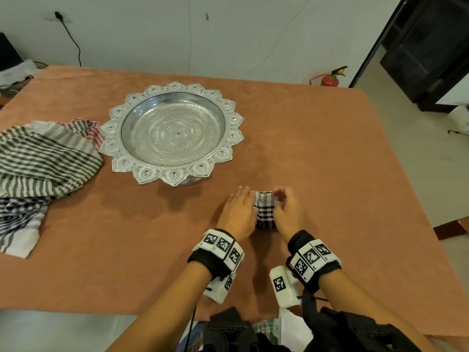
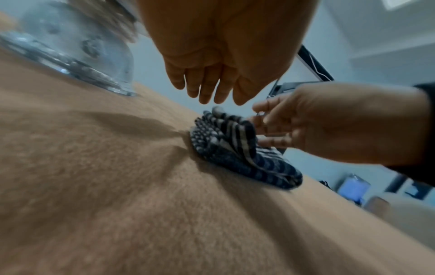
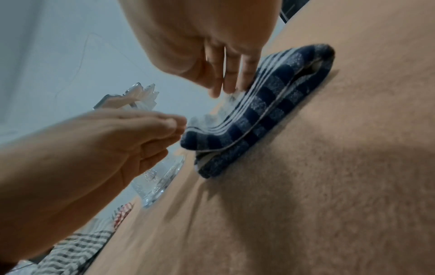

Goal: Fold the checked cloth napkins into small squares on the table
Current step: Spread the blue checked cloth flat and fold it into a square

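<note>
A small folded dark-and-white checked napkin [image 1: 264,210] lies on the brown tablecloth [image 1: 330,161] near the front, between my two hands. My left hand [image 1: 241,199] rests at the napkin's left edge with its fingers [image 2: 207,89] straight, holding nothing. My right hand [image 1: 280,196] is at the right side; its thumb and fingers [image 3: 229,78] pinch the napkin's [image 3: 266,108] far fringed edge and lift the top layer a little. In the left wrist view the napkin [image 2: 226,148] looks thick and bulging, with its layers curling up.
An ornate silver pedestal tray [image 1: 111,128] stands behind and left of my hands. A heap of unfolded striped and checked cloths [image 1: 43,158] lies at the table's left side. The table's right edge [image 1: 396,174] drops to the floor.
</note>
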Demonstrator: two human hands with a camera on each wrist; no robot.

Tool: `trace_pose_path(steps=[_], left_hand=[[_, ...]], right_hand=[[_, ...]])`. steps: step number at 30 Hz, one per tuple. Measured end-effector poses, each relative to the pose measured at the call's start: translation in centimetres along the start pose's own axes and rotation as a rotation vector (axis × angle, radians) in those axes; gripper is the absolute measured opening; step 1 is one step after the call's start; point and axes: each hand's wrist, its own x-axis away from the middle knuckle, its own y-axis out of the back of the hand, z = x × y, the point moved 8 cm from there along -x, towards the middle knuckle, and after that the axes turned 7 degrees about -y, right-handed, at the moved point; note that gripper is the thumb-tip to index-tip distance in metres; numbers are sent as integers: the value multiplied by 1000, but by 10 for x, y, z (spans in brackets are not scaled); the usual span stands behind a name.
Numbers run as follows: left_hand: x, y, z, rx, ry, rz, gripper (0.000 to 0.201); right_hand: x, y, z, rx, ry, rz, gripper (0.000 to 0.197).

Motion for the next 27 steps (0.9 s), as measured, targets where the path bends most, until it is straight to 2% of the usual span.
trace_pose_path(steps=[2, 3, 7, 9, 12, 18, 20, 23, 25, 27], left_hand=[[-5, -13, -12, -170, -70, 82, 56], [-8, -19, -14, -248, -104, 115, 58], [-16, -32, 1, -430, -139, 221, 55], [-20, -32, 7, -462, -141, 233, 55], [-26, -32, 11, -415, -128, 232, 56], [-32, -35, 9, -351, -100, 275, 57], [-34, -35, 10, -352, -88, 286, 58], [-35, -35, 12, -314, -60, 277, 60], [-35, -33, 15, -279, 2, 257, 66], [-34, -28, 21, -201, 116, 224, 78]], right_hand=[[-1, 8, 2, 127, 36, -66, 38], [-3, 6, 2, 216, 47, -32, 41], [1, -26, -13, 786, 74, 316, 60], [1, -32, -23, 917, 93, 366, 58], [-7, -25, -36, 973, 75, 358, 58], [-27, 9, -61, 954, -170, 317, 63], [-28, 10, -52, 976, -130, 279, 65], [-14, -8, -44, 991, -57, 370, 65], [-14, -9, -50, 952, -124, 387, 67], [-19, 4, -57, 908, -251, 338, 73]])
